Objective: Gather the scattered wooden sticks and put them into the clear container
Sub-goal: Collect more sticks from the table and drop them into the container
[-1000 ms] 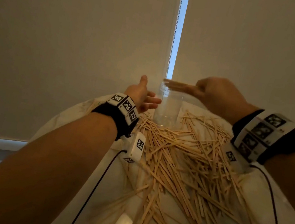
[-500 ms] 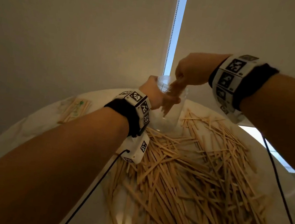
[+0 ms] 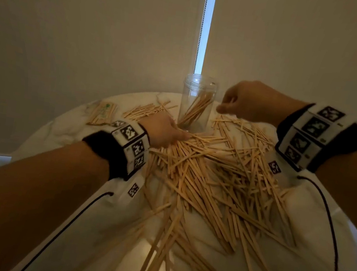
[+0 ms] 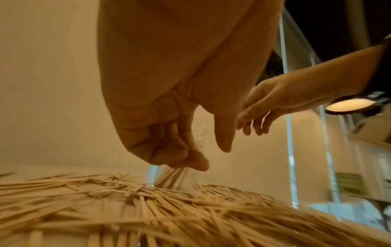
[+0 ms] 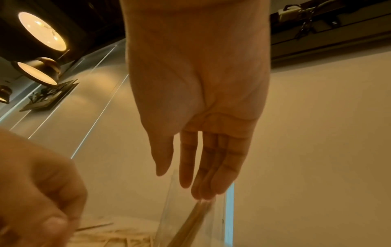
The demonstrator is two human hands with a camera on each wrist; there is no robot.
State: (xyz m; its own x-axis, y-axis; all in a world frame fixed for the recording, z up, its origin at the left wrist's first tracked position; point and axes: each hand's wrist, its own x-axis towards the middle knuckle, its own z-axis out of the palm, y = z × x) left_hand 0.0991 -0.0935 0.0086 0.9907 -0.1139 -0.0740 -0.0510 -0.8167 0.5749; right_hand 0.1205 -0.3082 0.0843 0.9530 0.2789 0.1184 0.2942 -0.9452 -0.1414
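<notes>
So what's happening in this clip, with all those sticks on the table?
A person is clearing wooden sticks off a round table into a clear jar. A small bunch already leans inside the jar; most sticks lie scattered in front of it. The left hand is down at the pile near the jar's base, fingers curled. The right hand hangs open and empty beside the jar's mouth.

Window: drawn beige roller blinds (image 3: 94, 43), daylight through the narrow gap (image 3: 208, 24) between them
Table: round white marble-patterned top (image 3: 64, 126)
Lighting: round ceiling lamps (image 5: 41, 31) glowing
</notes>
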